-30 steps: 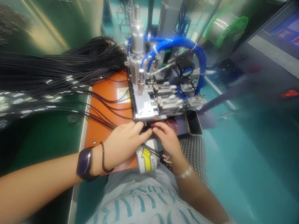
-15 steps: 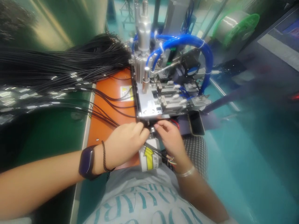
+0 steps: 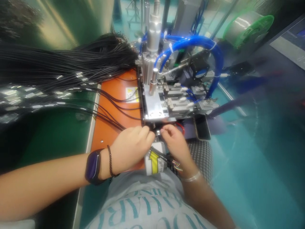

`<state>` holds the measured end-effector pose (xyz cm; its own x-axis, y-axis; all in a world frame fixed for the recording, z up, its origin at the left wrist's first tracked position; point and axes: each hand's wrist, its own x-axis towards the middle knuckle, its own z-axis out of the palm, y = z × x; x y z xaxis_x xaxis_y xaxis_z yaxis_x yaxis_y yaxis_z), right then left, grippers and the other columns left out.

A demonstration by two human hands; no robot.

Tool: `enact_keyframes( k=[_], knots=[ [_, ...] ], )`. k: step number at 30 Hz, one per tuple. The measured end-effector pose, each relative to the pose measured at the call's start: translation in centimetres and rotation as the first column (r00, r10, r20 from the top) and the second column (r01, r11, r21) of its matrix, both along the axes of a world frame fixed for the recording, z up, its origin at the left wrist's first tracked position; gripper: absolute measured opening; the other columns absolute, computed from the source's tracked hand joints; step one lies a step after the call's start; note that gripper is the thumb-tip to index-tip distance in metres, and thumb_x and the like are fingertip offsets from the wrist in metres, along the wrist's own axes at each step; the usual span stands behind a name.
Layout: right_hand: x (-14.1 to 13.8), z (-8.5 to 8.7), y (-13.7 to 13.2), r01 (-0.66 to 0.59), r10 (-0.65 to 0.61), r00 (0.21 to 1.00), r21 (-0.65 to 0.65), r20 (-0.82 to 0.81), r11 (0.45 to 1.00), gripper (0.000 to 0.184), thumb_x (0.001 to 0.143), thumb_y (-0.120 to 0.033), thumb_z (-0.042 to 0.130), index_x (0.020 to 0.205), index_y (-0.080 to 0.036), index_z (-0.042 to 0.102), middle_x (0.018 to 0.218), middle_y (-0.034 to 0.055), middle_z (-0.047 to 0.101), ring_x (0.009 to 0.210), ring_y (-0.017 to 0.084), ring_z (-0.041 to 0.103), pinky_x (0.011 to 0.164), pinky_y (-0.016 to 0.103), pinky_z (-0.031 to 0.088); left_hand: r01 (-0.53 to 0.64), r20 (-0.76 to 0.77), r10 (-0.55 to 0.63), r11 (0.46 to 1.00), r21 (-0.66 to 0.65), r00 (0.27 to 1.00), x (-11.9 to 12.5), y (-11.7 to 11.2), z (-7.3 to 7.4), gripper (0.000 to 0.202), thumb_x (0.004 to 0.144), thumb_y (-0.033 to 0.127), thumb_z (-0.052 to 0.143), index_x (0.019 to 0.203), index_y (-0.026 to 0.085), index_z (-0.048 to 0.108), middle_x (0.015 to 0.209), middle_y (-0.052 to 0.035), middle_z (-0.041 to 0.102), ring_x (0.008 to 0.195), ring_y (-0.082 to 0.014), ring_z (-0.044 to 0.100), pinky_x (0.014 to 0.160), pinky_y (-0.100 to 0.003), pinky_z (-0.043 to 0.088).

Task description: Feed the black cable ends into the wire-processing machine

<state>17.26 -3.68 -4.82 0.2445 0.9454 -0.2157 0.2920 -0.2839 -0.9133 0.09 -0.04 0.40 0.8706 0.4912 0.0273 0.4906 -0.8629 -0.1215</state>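
Both my hands are pinched shut on the black cable (image 3: 160,154). My left hand (image 3: 130,148) and right hand (image 3: 175,143) meet fingertip to fingertip at the front edge of the metal fixture (image 3: 154,109), beside the orange plate (image 3: 111,127). I judge it best to hold the cable end level and square to that edge, wrists low and steady. My fingers hide the cable's tip and any slot it meets, and blur smears the small parts there.

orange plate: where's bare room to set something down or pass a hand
Bare: near-left corner of flat orange plate, between thin black cables and left hand; green mat beside it, below cables. Crowded: front edge of silver metal fixture, where right hand meets left.
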Motion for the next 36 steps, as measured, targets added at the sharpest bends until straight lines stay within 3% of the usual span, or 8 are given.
enact_keyframes(
  k=[6,15,18,21,23,27,30,36],
  knots=[
    [0.4,-0.7,0.0,0.044,-0.042,0.995,0.02,-0.091,0.999,0.016,0.078,-0.033,0.055,0.076,-0.018,0.059,0.072,0.0002,0.057,0.065,0.014,0.05,0.06,0.026,0.039,-0.08,-0.039,0.082,0.995,0.051,0.996,-0.2,-1.5,0.9,0.012,0.08,0.011,0.051,0.083,0.012,0.062,0.088,-0.0116,0.059,0.088,-0.0276,0.054,0.066,-0.036,0.042],
    [0.4,0.1,-0.1,0.011,-0.01,0.994,0.01,-0.113,1.0,0.015,0.077,-0.032,0.058,0.073,-0.018,0.06,0.069,-0.0013,0.056,0.061,0.012,0.048,0.055,0.024,0.035,-0.115,-0.125,0.121,0.992,0.053,0.985,-0.2,-2.4,1.1,0.026,0.076,0.015,0.057,0.099,0.007,0.066,0.084,-0.0131,0.062,0.078,-0.0263,0.056,0.063,-0.035,0.04],
    [0.2,-0.1,0.4,0.026,-0.037,0.958,-0.045,-0.283,0.999,0.015,0.073,-0.031,0.059,0.066,-0.018,0.056,0.059,-0.0047,0.048,0.053,0.009,0.039,0.049,0.022,0.029,-0.111,-0.121,0.115,0.993,0.038,0.986,-0.2,-2.3,1.0,0.031,0.075,0.017,0.059,0.103,0.004,0.065,0.085,-0.0138,0.063,0.077,-0.026,0.056,0.063,-0.035,0.04],
    [0.0,-0.4,0.8,0.025,-0.095,0.846,-0.14,-0.525,0.99,0.019,0.066,-0.031,0.063,0.06,-0.018,0.05,0.053,-0.0074,0.04,0.046,0.007,0.031,0.043,0.021,0.021,-0.112,-0.107,0.116,0.993,0.05,0.987,-0.1,-2.4,0.9,0.032,0.077,0.014,0.055,0.106,0.003,0.063,0.083,-0.0128,0.062,0.075,-0.0243,0.056,0.064,-0.034,0.039],
    [-0.2,-0.5,0.9,0.016,-0.112,0.806,-0.168,-0.581,0.986,0.022,0.064,-0.032,0.064,0.059,-0.018,0.048,0.052,-0.0081,0.039,0.044,0.006,0.03,0.041,0.02,0.019,-0.119,-0.098,0.124,0.991,0.056,0.987,-0.1,-2.4,0.9,0.035,0.079,0.013,0.053,0.112,0.004,0.061,0.081,-0.0111,0.061,0.073,-0.0235,0.056,0.063,-0.034,0.039],
    [-0.2,-0.6,0.7,0.017,-0.106,0.819,-0.16,-0.564,0.987,0.021,0.064,-0.033,0.065,0.061,-0.018,0.05,0.052,-0.008,0.041,0.045,0.007,0.032,0.042,0.02,0.022,-0.121,-0.08,0.12,0.993,-0.013,0.99,0.0,-1.8,1.0,0.054,0.077,0.021,0.057,0.13,0.013,0.048,0.083,-0.0083,0.058,0.077,-0.0246,0.055,0.065,-0.035,0.039],
    [0.2,-0.9,0.4,0.011,-0.06,0.855,-0.098,-0.515,0.995,0.021,0.069,-0.035,0.064,0.066,-0.018,0.053,0.056,-0.0069,0.044,0.048,0.008,0.035,0.045,0.021,0.025,-0.127,-0.076,0.122,0.989,-0.075,0.99,0.1,-1.1,1.0,0.056,0.078,0.024,0.055,0.133,0.02,0.044,0.088,-0.007,0.055,0.079,-0.0244,0.053,0.065,-0.035,0.039],
    [0.6,-0.2,-0.2,-0.048,0.055,0.974,0.037,-0.221,0.998,0.018,0.078,-0.035,0.058,0.078,-0.017,0.058,0.063,-0.0032,0.049,0.057,0.011,0.043,0.053,0.023,0.035,-0.132,-0.089,0.127,0.99,-0.047,0.988,0.3,-0.6,0.7,0.051,0.082,0.018,0.047,0.133,0.023,0.044,0.088,-0.0075,0.054,0.077,-0.0234,0.053,0.065,-0.035,0.039]
  ],
)
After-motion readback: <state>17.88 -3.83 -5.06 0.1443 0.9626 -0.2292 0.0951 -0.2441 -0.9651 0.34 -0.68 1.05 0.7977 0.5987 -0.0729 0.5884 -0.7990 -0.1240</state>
